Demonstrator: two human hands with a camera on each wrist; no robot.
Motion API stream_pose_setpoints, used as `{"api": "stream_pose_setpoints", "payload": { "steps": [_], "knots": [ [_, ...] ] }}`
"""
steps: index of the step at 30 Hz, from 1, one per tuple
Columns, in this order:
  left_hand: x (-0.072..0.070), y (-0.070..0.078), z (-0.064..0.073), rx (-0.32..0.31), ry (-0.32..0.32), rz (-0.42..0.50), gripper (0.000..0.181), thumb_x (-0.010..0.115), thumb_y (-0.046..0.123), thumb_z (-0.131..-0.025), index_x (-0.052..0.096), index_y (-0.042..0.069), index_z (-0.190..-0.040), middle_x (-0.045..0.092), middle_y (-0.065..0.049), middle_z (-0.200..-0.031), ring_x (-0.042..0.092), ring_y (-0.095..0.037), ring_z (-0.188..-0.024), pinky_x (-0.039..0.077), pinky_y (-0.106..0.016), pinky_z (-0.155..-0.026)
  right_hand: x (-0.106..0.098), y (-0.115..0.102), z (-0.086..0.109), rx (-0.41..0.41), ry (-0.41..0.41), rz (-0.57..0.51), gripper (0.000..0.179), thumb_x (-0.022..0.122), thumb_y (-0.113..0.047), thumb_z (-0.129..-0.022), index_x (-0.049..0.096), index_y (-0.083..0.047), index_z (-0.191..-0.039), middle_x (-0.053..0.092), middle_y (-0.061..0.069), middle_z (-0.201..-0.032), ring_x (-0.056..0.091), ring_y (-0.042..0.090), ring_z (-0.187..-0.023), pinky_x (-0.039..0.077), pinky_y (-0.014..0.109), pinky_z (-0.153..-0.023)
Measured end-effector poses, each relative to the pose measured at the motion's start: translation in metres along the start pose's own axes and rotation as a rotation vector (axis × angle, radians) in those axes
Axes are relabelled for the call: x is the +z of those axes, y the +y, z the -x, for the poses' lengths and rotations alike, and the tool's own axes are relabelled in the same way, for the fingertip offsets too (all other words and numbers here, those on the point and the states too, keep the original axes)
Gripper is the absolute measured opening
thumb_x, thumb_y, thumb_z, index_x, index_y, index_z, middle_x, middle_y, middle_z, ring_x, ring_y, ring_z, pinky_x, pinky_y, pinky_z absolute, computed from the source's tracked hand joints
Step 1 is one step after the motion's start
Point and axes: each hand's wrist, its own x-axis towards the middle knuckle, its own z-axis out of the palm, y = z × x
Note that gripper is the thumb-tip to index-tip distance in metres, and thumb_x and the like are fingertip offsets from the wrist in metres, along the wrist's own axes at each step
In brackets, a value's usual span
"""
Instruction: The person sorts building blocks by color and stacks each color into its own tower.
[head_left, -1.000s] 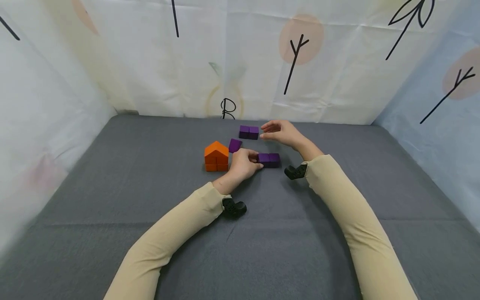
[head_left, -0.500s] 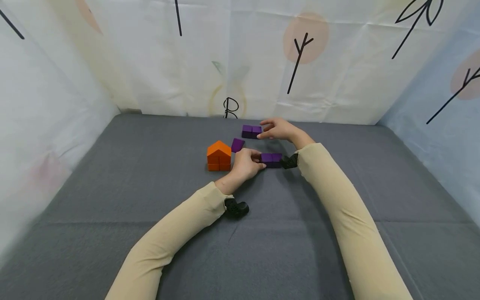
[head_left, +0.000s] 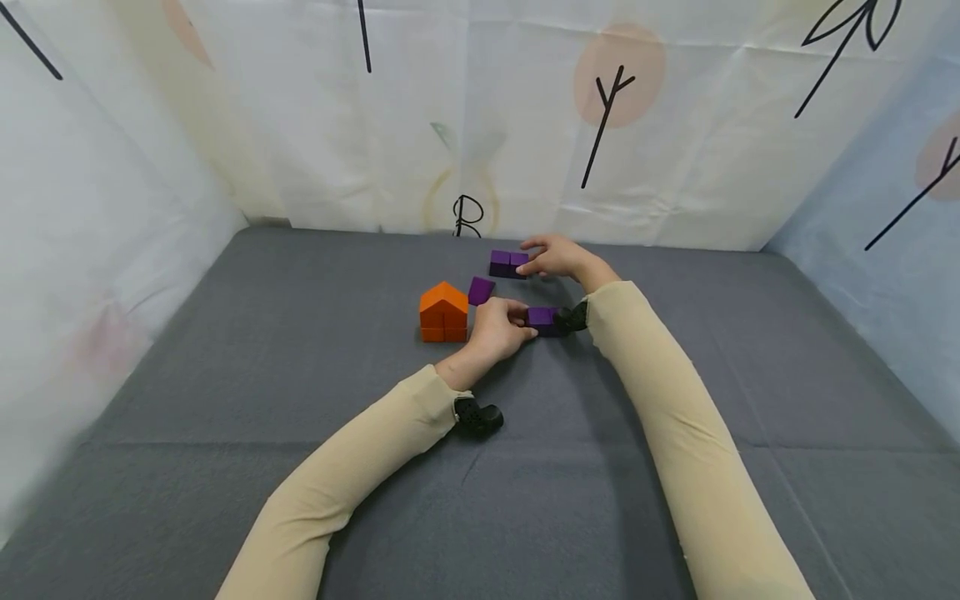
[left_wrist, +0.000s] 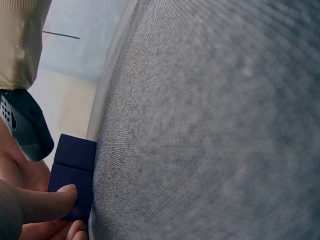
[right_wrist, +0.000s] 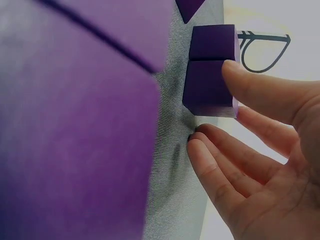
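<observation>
Two purple blocks (head_left: 541,317) stand side by side on the grey cloth. My left hand (head_left: 495,328) holds the left one, its thumb (left_wrist: 60,200) on the front face and fingers behind. Farther back is a second pair of purple blocks (head_left: 501,263). At its right end, my right hand (head_left: 561,257) pinches the right block (right_wrist: 209,85) between thumb and a finger partly hidden behind it; the other fingers are spread below. A single slanted purple block (head_left: 481,290) lies between the pairs, left of them. The near pair looms large and blurred in the right wrist view.
An orange block house (head_left: 443,313) with a pointed top stands just left of my left hand. Black wrist cameras (head_left: 478,417) stick out from both sleeves; the right one overlaps the near pair in the head view. Patterned white curtains (head_left: 337,150) border the grey table (head_left: 300,383).
My right hand has moved left and reached the far pair, its thumb now on the right block. The left hand keeps its hold on the near pair. The head view has shifted slightly.
</observation>
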Motion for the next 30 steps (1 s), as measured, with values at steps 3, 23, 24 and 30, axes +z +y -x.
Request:
{"api": "stream_pose_setpoints", "payload": {
  "steps": [3, 23, 24, 30],
  "knots": [
    [0.001, 0.001, 0.000, 0.000, -0.003, 0.011, 0.032, 0.074, 0.011, -0.084, 0.069, 0.005, -0.115, 0.071, -0.011, -0.105, 0.065, -0.021, -0.096, 0.053, -0.033, -0.086, 0.000, 0.001, 0.000, -0.004, 0.019, 0.017, 0.053, 0.061, -0.013, -0.094, 0.041, -0.003, -0.143, 0.040, 0.023, -0.147, 0.048, 0.034, -0.128, 0.043, 0.042, -0.103],
    [0.003, 0.002, 0.002, 0.008, 0.015, 0.001, 0.031, 0.075, 0.010, -0.083, 0.070, 0.005, -0.113, 0.072, -0.010, -0.105, 0.066, -0.020, -0.096, 0.053, -0.032, -0.085, 0.003, 0.015, 0.018, -0.052, 0.117, -0.052, 0.045, 0.068, -0.015, -0.089, 0.056, -0.002, -0.131, 0.055, 0.019, -0.133, 0.055, 0.032, -0.118, 0.046, 0.042, -0.100],
    [0.004, 0.002, 0.002, 0.006, 0.014, 0.001, 0.031, 0.075, 0.010, -0.083, 0.070, 0.005, -0.114, 0.072, -0.010, -0.105, 0.066, -0.021, -0.096, 0.053, -0.032, -0.085, 0.002, 0.017, 0.019, -0.060, 0.115, -0.059, 0.045, 0.068, -0.015, -0.089, 0.056, -0.002, -0.130, 0.056, 0.019, -0.132, 0.055, 0.032, -0.117, 0.046, 0.041, -0.099],
    [0.003, 0.001, 0.002, -0.013, 0.020, 0.006, 0.034, 0.075, 0.010, -0.083, 0.069, 0.005, -0.116, 0.071, -0.010, -0.107, 0.065, -0.021, -0.097, 0.053, -0.033, -0.086, -0.002, 0.024, 0.027, -0.108, 0.105, -0.124, 0.045, 0.068, -0.013, -0.089, 0.056, -0.002, -0.130, 0.058, 0.020, -0.128, 0.058, 0.032, -0.114, 0.048, 0.040, -0.097]
  ]
}}
